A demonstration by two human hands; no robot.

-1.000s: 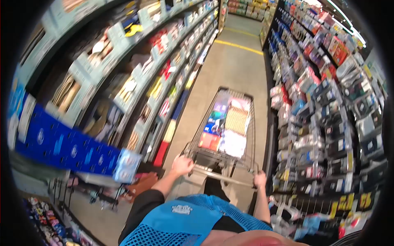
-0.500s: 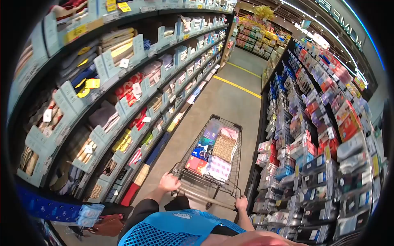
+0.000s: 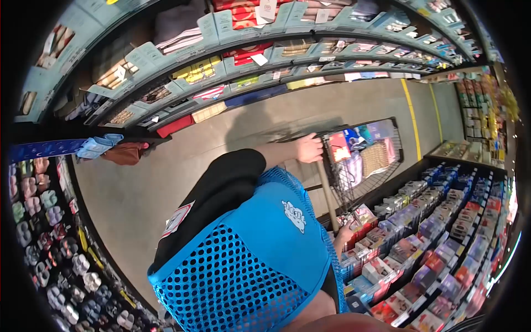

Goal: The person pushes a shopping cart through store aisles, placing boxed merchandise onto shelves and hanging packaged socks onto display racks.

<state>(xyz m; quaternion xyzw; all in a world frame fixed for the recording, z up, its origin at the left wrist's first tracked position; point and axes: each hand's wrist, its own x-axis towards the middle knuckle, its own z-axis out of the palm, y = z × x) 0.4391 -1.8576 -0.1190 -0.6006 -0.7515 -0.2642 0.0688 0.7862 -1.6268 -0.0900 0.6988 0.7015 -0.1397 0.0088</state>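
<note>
My left hand (image 3: pixel 308 148) is closed around one end of the pale handle bar (image 3: pixel 327 193) of a black wire shopping cart (image 3: pixel 394 166). At the bar's other end my right hand (image 3: pixel 345 232) is closed on the bar, partly hidden beside packaged goods. Inside the cart lie a tan patterned item (image 3: pixel 376 159), a white-and-purple checked cloth (image 3: pixel 350 170), a red box (image 3: pixel 338 146) and a blue package (image 3: pixel 354 138). A blue mesh garment (image 3: pixel 276 232) covers my torso and fills the lower middle of the view.
Shelves of folded textiles (image 3: pixel 243 55) run along the top. Close by my right hand stand racks of packaged goods (image 3: pixel 420 249). Slippers (image 3: pixel 61 243) hang on a rack at lower left, near a brown bag (image 3: pixel 126 154). Yellow lines (image 3: pixel 410 119) cross the floor.
The view has swung and tilted strongly, so the cart now appears sideways at right. The slipper rack has come into view. Both hands stay on the handle bar.
</note>
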